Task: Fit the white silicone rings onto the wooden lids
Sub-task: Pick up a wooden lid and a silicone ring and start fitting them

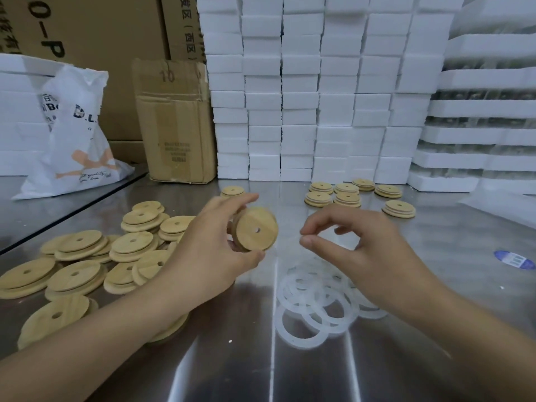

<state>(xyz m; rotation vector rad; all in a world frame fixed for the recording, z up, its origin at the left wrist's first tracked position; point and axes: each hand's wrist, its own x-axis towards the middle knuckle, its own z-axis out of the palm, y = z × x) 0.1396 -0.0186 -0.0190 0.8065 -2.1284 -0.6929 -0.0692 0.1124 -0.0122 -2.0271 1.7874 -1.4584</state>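
Note:
My left hand (216,242) grips a round wooden lid (256,229) with a centre hole, held on edge above the steel table. My right hand (362,245) pinches a translucent white silicone ring (345,242) between thumb and forefinger, a short gap to the right of the lid. A loose pile of white rings (316,306) lies on the table below my right hand. Several bare wooden lids (84,265) are heaped at the left. Small stacks of lids (348,195) stand at the back right.
A wall of white foam blocks (319,91) rises behind the table. A cardboard box (177,120) and a white plastic bag (75,134) stand at the back left. Foam trays (481,111) are stacked at the right. A blue sticker (514,259) lies on the table.

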